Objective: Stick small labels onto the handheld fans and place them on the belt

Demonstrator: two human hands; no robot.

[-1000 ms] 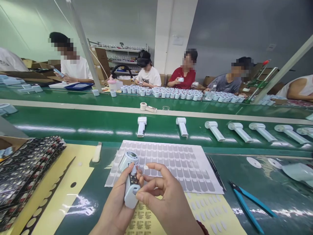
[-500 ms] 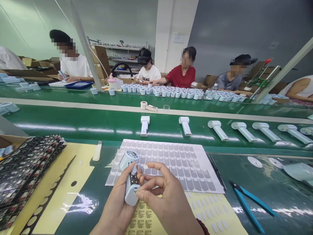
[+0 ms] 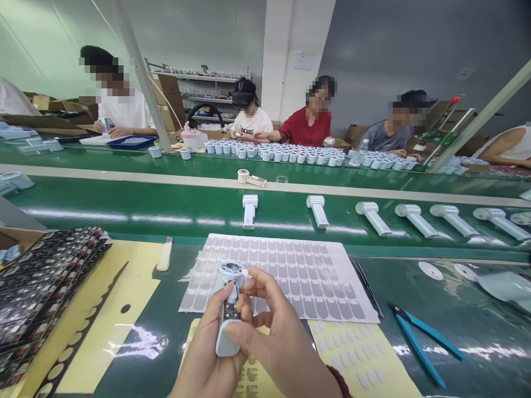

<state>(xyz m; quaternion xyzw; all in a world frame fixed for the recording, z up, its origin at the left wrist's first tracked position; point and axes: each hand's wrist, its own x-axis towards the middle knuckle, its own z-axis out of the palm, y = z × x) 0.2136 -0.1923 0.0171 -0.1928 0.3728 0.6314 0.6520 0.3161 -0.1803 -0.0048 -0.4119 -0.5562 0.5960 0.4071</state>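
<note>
A light-blue handheld device with a round head and a straight handle lies in my hands, its head pointing away from me. The handle is uncovered on the upper side and a dark circuit board shows inside. My left hand is wrapped round the handle from the left, thumb near the head. My right hand grips the right side, its thumb on the handle's near end and its other fingers curled by the board. A small white bit shows at the right index fingertip. Beneath is a sheet of grey stickers.
Blue-handled cutters and tweezers lie to the right. Stacked circuit-board panels stand at the left. Several similar devices lie on the green belt. Co-workers sit beyond, behind rows of small cups.
The device and both hands have shifted slightly right, and its handle now points more directly toward me. My right thumb has moved onto the handle's near end. The devices on the belt sit slightly further right.
</note>
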